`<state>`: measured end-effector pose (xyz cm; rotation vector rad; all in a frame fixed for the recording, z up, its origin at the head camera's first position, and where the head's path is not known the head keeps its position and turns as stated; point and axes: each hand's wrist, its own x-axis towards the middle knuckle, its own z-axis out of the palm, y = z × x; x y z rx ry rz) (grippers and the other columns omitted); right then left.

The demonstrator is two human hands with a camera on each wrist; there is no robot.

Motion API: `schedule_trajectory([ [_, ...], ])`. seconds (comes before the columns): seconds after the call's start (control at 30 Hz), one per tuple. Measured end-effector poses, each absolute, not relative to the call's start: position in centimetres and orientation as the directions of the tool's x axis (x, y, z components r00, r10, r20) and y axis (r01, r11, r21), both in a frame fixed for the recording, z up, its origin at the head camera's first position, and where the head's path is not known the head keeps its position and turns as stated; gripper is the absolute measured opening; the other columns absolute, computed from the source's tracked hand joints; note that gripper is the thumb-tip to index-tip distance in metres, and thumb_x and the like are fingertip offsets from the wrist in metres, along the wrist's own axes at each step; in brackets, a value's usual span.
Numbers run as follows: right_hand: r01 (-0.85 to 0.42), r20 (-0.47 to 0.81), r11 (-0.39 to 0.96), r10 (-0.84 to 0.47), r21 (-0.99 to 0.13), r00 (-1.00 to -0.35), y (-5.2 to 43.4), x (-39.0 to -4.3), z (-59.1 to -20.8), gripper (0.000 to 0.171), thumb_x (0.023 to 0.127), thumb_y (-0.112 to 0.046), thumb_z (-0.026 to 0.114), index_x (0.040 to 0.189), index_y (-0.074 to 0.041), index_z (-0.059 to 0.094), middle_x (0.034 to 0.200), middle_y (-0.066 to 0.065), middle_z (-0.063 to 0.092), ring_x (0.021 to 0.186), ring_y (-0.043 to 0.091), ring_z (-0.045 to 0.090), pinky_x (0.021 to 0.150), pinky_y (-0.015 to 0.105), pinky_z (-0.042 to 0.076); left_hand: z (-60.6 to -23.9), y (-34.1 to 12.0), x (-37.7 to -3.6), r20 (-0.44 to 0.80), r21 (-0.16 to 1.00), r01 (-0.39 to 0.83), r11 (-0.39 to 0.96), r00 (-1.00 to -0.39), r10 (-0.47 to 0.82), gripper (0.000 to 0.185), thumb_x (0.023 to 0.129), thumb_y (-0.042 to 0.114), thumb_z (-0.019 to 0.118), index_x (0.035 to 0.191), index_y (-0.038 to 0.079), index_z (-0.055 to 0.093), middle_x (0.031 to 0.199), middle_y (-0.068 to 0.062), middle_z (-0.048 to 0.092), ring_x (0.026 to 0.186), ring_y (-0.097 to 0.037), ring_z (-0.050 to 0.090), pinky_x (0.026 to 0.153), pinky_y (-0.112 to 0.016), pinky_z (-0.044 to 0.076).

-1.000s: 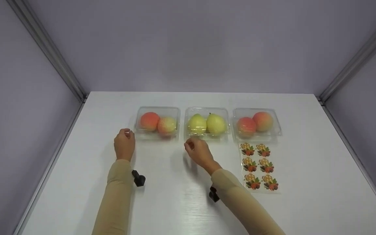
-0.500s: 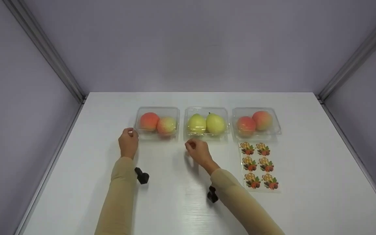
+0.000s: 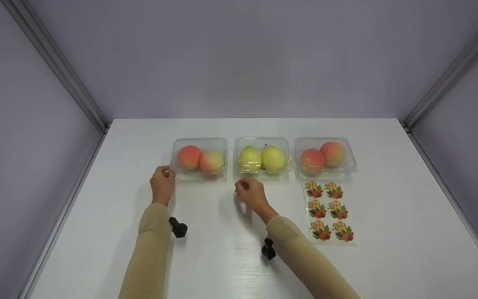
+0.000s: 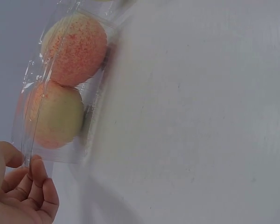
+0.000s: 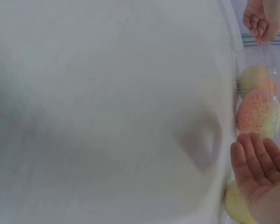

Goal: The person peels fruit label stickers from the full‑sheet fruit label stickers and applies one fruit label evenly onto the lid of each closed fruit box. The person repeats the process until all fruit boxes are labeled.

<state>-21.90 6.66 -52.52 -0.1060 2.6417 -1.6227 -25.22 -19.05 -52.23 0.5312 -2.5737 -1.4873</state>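
Note:
In the head view, my left hand (image 3: pixel 163 185) is at the near left corner of a clear plastic clamshell box (image 3: pixel 206 140) holding two peaches (image 3: pixel 189 157). The left wrist view shows its thumb and index finger (image 4: pixel 39 170) pinching the box's edge. In front of the middle clear box (image 3: pixel 262 140), which contains two pears (image 3: pixel 273 159), hovers my right hand (image 3: pixel 252 194). Its fingers (image 5: pixel 256 161) are loosely extended with nothing between them in the right wrist view. All the fruit sits under clear plastic.
A third clear box (image 3: pixel 326 141) with two peaches (image 3: pixel 332 154) stands on the right. In front of it lies a sheet of several fruit-patterned stickers (image 3: pixel 318 209). Pale walls (image 3: pixel 239 58) enclose the white table (image 3: pixel 396 199) at the back and sides.
My left hand has moved right to the left box's corner and now pinches its edge. The right hand stays almost where it was. The boxes and sticker sheet keep their places.

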Motion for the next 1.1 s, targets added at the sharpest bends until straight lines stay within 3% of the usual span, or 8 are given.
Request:
schedule_trajectory([
  [0.17, 0.01, -0.037, 0.397, -0.061, -0.918, -0.997, 6.3, -21.8, -52.6, 0.02, 0.093, -0.01, 0.057, 0.095, 0.007, 0.067, 0.088, 0.023, 0.072, 0.07, 0.01, 0.065, 0.065, 0.023, 0.055, -52.2, -19.1, -24.9, -0.073, 0.854, -0.239, 0.462, -0.934, -0.35, 0.034, 0.099, 0.015, 0.044, 0.123, -0.006, 0.055, 0.11, -0.026, 0.064, 0.097, -0.031, 0.065, 0.078, -0.03, 0.051],
  [0.47, 0.007, -0.03, 0.423, -0.047, -0.906, -0.998, 5.5, -21.6, -53.2, 0.02, 0.091, -0.01, 0.059, 0.092, 0.007, 0.069, 0.084, 0.023, 0.072, 0.065, 0.011, 0.065, 0.059, 0.019, 0.052, -52.3, -19.2, -24.3, -0.071, 0.851, -0.246, 0.464, -0.929, -0.362, 0.032, 0.098, 0.014, 0.046, 0.119, -0.006, 0.057, 0.103, -0.023, 0.066, 0.089, -0.028, 0.066, 0.068, -0.021, 0.048],
  [0.63, 0.043, -0.065, 0.397, -0.041, -0.917, -0.997, 4.8, -21.7, -53.2, 0.02, 0.091, -0.012, 0.06, 0.094, 0.006, 0.069, 0.086, 0.022, 0.072, 0.066, 0.01, 0.064, 0.059, 0.019, 0.052, -52.4, -19.0, -23.9, -0.093, 0.846, -0.259, 0.466, -0.932, -0.351, 0.033, 0.099, 0.015, 0.045, 0.123, -0.005, 0.055, 0.108, -0.023, 0.064, 0.096, -0.029, 0.066, 0.078, -0.028, 0.052],
  [0.77, 0.088, -0.101, 0.344, -0.022, -0.935, -0.995, 4.4, -21.7, -53.2, 0.021, 0.092, -0.012, 0.06, 0.097, 0.006, 0.069, 0.088, 0.021, 0.072, 0.066, 0.008, 0.063, 0.06, 0.02, 0.053, -52.6, -18.9, -23.5, -0.082, 0.847, -0.238, 0.476, -0.942, -0.326, 0.033, 0.099, 0.016, 0.045, 0.123, -0.005, 0.055, 0.11, -0.024, 0.063, 0.098, -0.031, 0.066, 0.082, -0.033, 0.054],
  [1.1, 0.164, -0.162, 0.192, 0.026, -0.968, -0.986, 3.6, -21.9, -53.2, 0.028, 0.094, -0.016, 0.06, 0.106, 0.008, 0.067, 0.09, 0.022, 0.073, 0.068, 0.012, 0.069, 0.068, 0.03, 0.06, -52.9, -19.1, -22.4, -0.053, 0.86, -0.206, 0.467, -0.946, -0.32, 0.031, 0.099, 0.016, 0.045, 0.12, -0.005, 0.057, 0.105, -0.023, 0.065, 0.094, -0.03, 0.065, 0.076, -0.027, 0.052],
])
